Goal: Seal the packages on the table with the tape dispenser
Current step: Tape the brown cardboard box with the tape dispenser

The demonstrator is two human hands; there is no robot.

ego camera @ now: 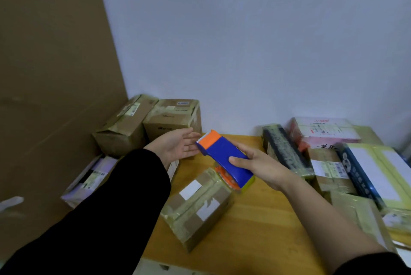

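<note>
Light wooden table (255,230), near centre: brown cardboard package wrapped in yellowish tape with white labels (198,205), lying at an angle. Just past its far end, right hand (260,165) grips the blue plastic tape dispenser with orange front plate (224,156), thumb on top, fingers wrapped underneath; toothed edge points away to the left. Can't tell if the dispenser touches the package. Left hand (175,145), black sleeve (124,196), is palm-up with fingers straight and relaxed, fingertips just beside the dispenser's orange end, holding nothing. Right side: pile of mixed parcels, pink-white one (322,130) at the back. Far left: two taped brown boxes (173,116) against the pale wall (244,30).
</note>
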